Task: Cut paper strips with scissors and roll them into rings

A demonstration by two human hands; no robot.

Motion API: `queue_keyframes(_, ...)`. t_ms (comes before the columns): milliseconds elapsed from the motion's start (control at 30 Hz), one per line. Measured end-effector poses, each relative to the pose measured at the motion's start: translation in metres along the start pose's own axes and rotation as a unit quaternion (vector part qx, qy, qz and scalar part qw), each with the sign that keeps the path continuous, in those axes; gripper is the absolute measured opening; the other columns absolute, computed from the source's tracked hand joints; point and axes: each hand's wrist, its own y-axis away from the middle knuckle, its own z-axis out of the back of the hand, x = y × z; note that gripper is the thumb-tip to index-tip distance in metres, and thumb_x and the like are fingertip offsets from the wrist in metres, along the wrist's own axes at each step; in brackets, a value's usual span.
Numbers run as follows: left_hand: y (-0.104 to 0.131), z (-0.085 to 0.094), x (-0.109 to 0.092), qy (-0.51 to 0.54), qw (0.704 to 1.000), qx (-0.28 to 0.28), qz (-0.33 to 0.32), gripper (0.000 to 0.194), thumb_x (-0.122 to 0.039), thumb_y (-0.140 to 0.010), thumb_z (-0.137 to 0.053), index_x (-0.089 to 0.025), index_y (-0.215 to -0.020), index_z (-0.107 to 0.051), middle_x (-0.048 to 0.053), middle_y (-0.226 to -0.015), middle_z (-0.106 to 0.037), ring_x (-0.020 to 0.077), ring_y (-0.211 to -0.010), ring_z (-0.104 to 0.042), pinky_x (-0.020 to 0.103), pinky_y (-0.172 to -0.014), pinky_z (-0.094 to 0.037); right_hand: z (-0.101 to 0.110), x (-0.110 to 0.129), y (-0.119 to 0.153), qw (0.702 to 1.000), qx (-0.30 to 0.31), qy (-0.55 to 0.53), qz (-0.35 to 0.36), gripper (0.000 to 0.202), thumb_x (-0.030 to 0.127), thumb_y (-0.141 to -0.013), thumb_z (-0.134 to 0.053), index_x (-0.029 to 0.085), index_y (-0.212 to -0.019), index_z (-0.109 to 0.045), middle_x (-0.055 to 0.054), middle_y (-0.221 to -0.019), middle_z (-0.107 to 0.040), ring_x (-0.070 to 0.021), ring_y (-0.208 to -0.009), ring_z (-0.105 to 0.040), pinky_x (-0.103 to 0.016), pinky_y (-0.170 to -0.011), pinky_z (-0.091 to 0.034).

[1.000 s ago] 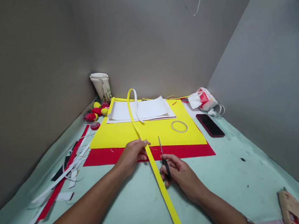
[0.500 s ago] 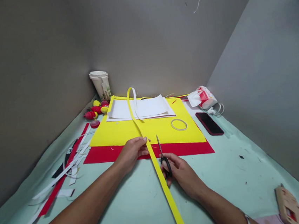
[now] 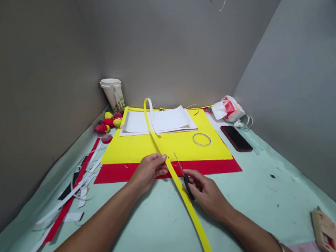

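Observation:
A long yellow paper strip [image 3: 184,192] runs from the near edge up through my left hand [image 3: 151,171], which pinches it between thumb and fingers. Past the hand its far end curls over and shows a white underside. My right hand [image 3: 206,193] is closed round the black handles of a pair of scissors [image 3: 188,184] just right of the strip. Their blades point away and up, tilted a little left. Beneath the hands' far side lie a yellow sheet stack [image 3: 134,151] and a red sheet [image 3: 213,166].
White paper [image 3: 167,118] and a thin ring [image 3: 201,134] lie on the yellow stack. Cut strips [image 3: 65,213] are heaped at left, near thread bundles [image 3: 101,129] and a cup [image 3: 113,93]. A phone [image 3: 236,138], tissue pack [image 3: 232,109] and beige object [image 3: 326,227] are at right.
The scissors have turned, their tips leaning slightly further left and nearer the strip. The strip's near part has shifted a little right and bows more. My left hand has hardly moved.

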Motion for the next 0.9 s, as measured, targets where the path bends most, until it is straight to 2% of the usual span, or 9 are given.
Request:
queue_keyframes(300, -0.0016, -0.0033, 0.0017, 0.035, 0.999, 0.005, 0.002, 0.011, -0.016, -0.085, -0.061, -0.011, -0.075, -0.06, 0.001, -0.069, -0.06, 0.0057, -0.058, -0.059, 0.016, -0.063, -0.055, -0.0008, 0.0074, 0.0025, 0.999, 0.018, 0.037, 0.023, 0.035, 0.021, -0.081, -0.053, 0.019, -0.115, -0.06, 0.0, -0.076, -0.057, -0.0115, -0.064, -0.049, -0.022, -0.06, -0.042)
queue_keyframes(533, -0.0008, -0.0046, 0.0015, 0.036, 0.999, 0.019, 0.009, 0.012, -0.016, -0.086, -0.061, -0.01, -0.076, -0.061, 0.003, -0.069, -0.061, 0.0071, -0.06, -0.059, 0.016, -0.059, -0.054, -0.0008, 0.006, 0.0022, 0.997, 0.009, 0.071, 0.039, 0.036, 0.018, -0.08, -0.054, 0.021, -0.116, -0.06, 0.0, -0.079, -0.06, -0.012, -0.067, -0.051, -0.022, -0.063, -0.042)
queue_keyframes(900, -0.002, -0.005, 0.0057, 0.04, 0.999, 0.018, 0.008, 0.009, -0.015, -0.085, -0.062, -0.01, -0.078, -0.064, 0.003, -0.073, -0.061, 0.0069, -0.061, -0.06, 0.017, -0.065, -0.055, -0.0027, 0.0048, 0.001, 0.995, 0.002, 0.084, 0.057, 0.036, 0.017, -0.079, -0.054, 0.022, -0.114, -0.06, 0.001, -0.08, -0.061, -0.0119, -0.067, -0.054, -0.022, -0.064, -0.043)
